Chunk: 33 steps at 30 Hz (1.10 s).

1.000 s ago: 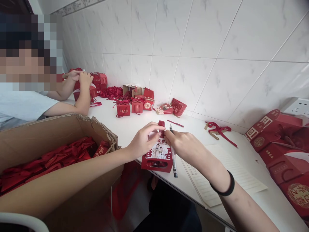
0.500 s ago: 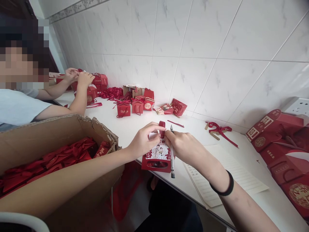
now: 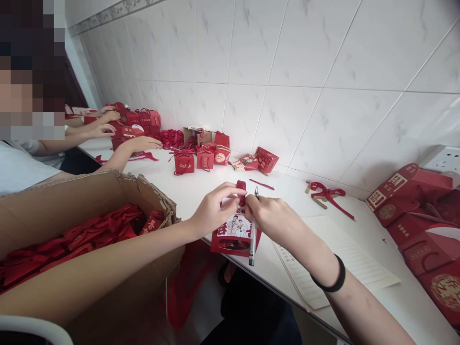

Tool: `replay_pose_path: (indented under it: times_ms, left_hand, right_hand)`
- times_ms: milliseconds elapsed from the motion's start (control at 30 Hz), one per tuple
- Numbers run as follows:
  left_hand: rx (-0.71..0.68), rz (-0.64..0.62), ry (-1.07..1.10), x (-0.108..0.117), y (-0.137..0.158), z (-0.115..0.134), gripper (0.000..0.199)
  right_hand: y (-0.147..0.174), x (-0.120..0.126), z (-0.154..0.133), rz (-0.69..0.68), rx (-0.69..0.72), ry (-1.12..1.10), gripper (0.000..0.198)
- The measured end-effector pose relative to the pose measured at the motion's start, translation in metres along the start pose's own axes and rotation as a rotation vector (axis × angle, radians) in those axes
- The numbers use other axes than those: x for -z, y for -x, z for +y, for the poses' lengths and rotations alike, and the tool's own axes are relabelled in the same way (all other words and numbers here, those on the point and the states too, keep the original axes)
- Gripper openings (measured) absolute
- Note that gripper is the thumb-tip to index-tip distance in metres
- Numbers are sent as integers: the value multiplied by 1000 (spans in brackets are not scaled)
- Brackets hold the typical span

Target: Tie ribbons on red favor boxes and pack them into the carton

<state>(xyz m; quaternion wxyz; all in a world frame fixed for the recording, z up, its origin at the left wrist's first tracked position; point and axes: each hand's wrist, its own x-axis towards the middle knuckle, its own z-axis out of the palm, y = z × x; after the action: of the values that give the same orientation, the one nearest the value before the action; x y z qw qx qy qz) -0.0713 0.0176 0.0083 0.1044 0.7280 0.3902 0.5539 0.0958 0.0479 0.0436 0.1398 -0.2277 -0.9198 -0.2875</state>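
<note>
A small red gift box [image 3: 218,245] with a printed bride and groom stands at the table's front edge. From its top rises a red ribbon loop [image 3: 241,185]. My left hand [image 3: 210,213] has this loop between thumb and fingers. On the other side, my right hand [image 3: 273,213] is closed with a clear pen [image 3: 252,247] held across it, tip upward. Its fingertips meet at the ribbon beside the left hand; whether they also pinch the ribbon is hidden.
At left is an open cardboard box [image 3: 158,194] of red gift boxes [image 3: 89,239]. More red boxes [image 3: 184,162] stand along the wall. Lined paper [image 3: 345,254] lies right, near a tied ribbon [image 3: 327,191] and large red boxes [image 3: 424,230]. Co-workers' hands [image 3: 142,143] are at far left.
The nearer co-worker's hands have come down from the boxes, one reaching right over the table. My pen has tilted slightly, its lower end swinging left. My hands stay at the ribbon loop.
</note>
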Motion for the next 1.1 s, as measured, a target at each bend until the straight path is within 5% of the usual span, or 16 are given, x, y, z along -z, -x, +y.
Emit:
replay_pose_path:
  times_ms: [833,1100]
  left_hand:
    - [-21,5,-58,1,-2,-1,27]
    - [-119,-43,-95,4,-1,-3,44]
  right_hand:
    - [1,-5,0,101,74,45,17]
    - [-1,-5,4,68,-218,-392,21]
